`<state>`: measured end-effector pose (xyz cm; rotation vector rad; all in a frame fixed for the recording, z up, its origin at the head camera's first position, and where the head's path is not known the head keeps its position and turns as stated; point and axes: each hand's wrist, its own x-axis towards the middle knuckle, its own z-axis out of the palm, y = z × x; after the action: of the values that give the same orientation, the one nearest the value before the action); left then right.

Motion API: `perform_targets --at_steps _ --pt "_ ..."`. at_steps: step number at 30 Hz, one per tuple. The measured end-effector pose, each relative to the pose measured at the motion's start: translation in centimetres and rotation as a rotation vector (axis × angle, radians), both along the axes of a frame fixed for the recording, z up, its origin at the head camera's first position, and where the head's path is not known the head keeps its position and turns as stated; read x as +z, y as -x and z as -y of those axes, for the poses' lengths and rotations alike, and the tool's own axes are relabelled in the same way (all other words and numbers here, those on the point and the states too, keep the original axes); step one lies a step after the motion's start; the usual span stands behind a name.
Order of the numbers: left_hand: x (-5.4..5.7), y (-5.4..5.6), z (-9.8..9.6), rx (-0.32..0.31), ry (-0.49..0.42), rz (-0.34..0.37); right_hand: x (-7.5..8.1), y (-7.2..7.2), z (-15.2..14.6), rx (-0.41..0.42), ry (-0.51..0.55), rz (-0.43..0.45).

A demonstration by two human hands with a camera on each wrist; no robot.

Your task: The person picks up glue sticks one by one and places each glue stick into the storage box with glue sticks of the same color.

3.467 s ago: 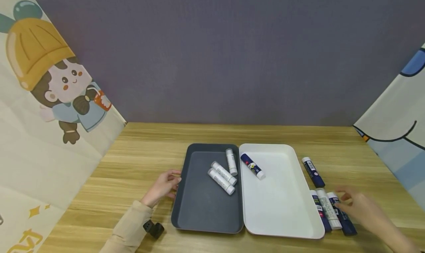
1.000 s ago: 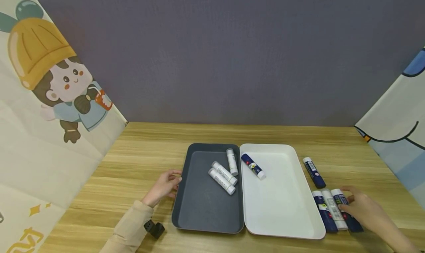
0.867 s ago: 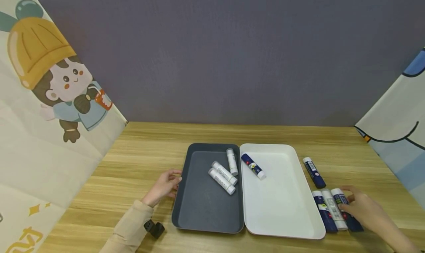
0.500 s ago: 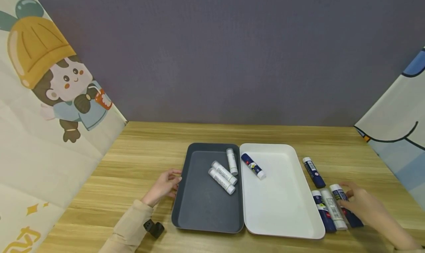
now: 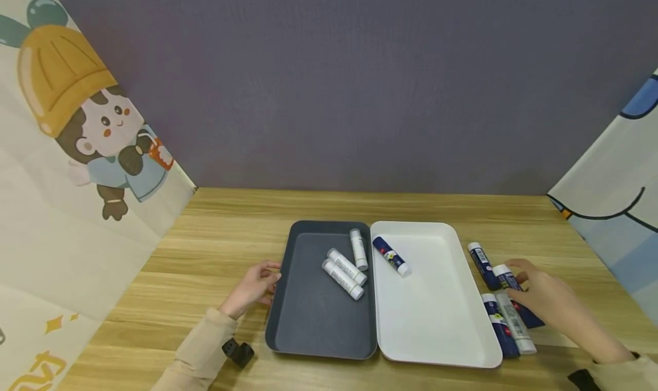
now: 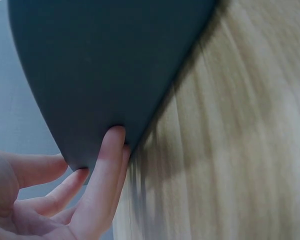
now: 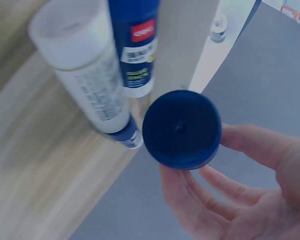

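Note:
My right hand (image 5: pixel 550 301) pinches a navy glue stick (image 5: pixel 506 276) between thumb and fingers. In the right wrist view, the round base of that glue stick (image 7: pixel 181 131) faces the camera. Below it in the head view lie a white glue stick (image 5: pixel 516 325) and another navy one (image 5: pixel 500 324), side by side. A further navy glue stick (image 5: pixel 482 263) lies just beyond. My left hand (image 5: pixel 252 291) rests its extended fingers on the outer side of the dark grey tray (image 5: pixel 319 334); the left wrist view has the fingertips (image 6: pixel 113 137) on the tray wall.
Several white glue sticks (image 5: pixel 343 279) lie in the grey tray. A white tray (image 5: pixel 437 345) stands against its right side, with one navy glue stick (image 5: pixel 392 256) inside. A grey panel (image 5: pixel 370 94) rises behind the wooden table (image 5: pixel 226 220).
My right hand has lifted the navy glue stick and moved it left and away from me, off its place beside the white one. My left hand has stayed at the grey tray.

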<state>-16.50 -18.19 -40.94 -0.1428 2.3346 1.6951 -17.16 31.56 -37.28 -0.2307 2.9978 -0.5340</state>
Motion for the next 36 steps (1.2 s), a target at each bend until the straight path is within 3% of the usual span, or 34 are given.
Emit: perform_targets --at_steps 8,18,36 --pt "0.1 0.1 0.0 -0.001 0.001 0.003 1.3 0.6 2.1 0.047 0.033 -0.027" --pt "0.0 0.0 0.2 -0.023 -0.013 -0.009 2.9 1.6 5.2 0.1 0.087 0.008" --pt "-0.1 0.0 0.1 -0.024 -0.001 -0.018 3.6 2.8 9.8 0.174 0.127 0.007"
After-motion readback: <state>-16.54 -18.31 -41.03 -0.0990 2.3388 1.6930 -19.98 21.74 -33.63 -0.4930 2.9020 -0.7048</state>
